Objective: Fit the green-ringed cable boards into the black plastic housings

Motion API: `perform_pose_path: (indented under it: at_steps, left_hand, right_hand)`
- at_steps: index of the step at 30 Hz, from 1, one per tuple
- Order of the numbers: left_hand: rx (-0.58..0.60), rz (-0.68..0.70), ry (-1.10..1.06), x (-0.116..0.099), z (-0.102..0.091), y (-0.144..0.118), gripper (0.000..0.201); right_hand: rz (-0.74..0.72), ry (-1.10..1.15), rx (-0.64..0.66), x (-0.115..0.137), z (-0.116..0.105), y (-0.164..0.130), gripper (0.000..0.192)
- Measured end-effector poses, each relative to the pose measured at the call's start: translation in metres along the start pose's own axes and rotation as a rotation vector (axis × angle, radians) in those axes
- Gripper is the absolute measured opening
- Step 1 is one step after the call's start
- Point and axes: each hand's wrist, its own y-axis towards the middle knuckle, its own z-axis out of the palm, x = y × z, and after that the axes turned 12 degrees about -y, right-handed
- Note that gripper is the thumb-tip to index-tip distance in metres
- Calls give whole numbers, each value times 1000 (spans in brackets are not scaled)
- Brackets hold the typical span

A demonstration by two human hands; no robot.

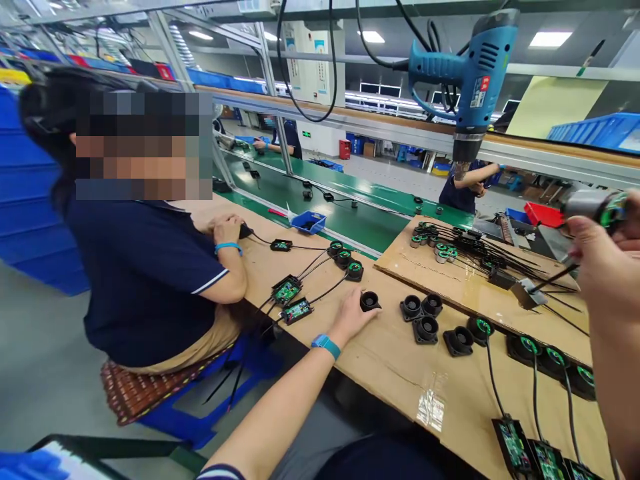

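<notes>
The person's left hand (350, 319) lies flat on the bench (400, 373), fingers spread and holding nothing, its fingertips touching a small black round housing (369, 301) that stands on the brown surface. A blue wristband (326, 345) sits on that wrist. The right hand (600, 267), close to the camera at the right edge, is closed around a silver cylindrical part (593, 203) with a green-ringed end, held up above the bench.

Just right of the touched housing, four more black housings (426, 328) stand in a loose cluster. Further right, four similar parts with green rings (530, 347) trail black cables down to three green circuit boards (545, 460) at the bench's near edge. Left of the hand, three green-ringed parts (345, 259) are wired to two circuit boards (291, 300), and a third small board (281, 245) lies beyond them. A patch of clear tape (431, 407) is stuck to the bench top.

A raised wooden board (500, 300) carries a heap of further ringed parts and cables, too tangled to count. Above it a blue heat gun (473, 73) hangs nozzle down from a black cord.

A co-worker in a dark navy shirt (145, 280) sits at the left on a blue stool, hands together on the bench. Behind runs a green conveyor belt (350, 213) with a small blue tray (309, 221) at its edge, two more people beyond it, blue crates stacked around, and ceiling light panels overhead.
</notes>
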Motion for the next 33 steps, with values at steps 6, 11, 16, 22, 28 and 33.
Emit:
perform_pose_path:
  at_steps: [6, 11, 16, 22, 28, 33]
  left_hand:
    - [39, -100, -150, -12, 12, -13, 69]
    - [-86, -78, -92, -22, 20, -43, 55]
    - [-41, 17, -82, -28, 17, -54, 63]
    - [44, -1, -229, -31, 14, -53, 44]
    - [21, 148, -202, -28, 16, -59, 54]
    - [-8, 238, -169, -27, 16, -61, 49]
  right_hand:
    - [196, 122, 105, 59, -7, -54, 56]
    - [640, 407, 675, 39, 62, -142, 66]
    - [797, 448, 858, 23, 121, -210, 67]
    - [777, 364, 848, 19, 138, -231, 67]
    - [466, 73, 828, 27, 156, -248, 44]
    - [171, -132, 781, 35, 169, -257, 33]
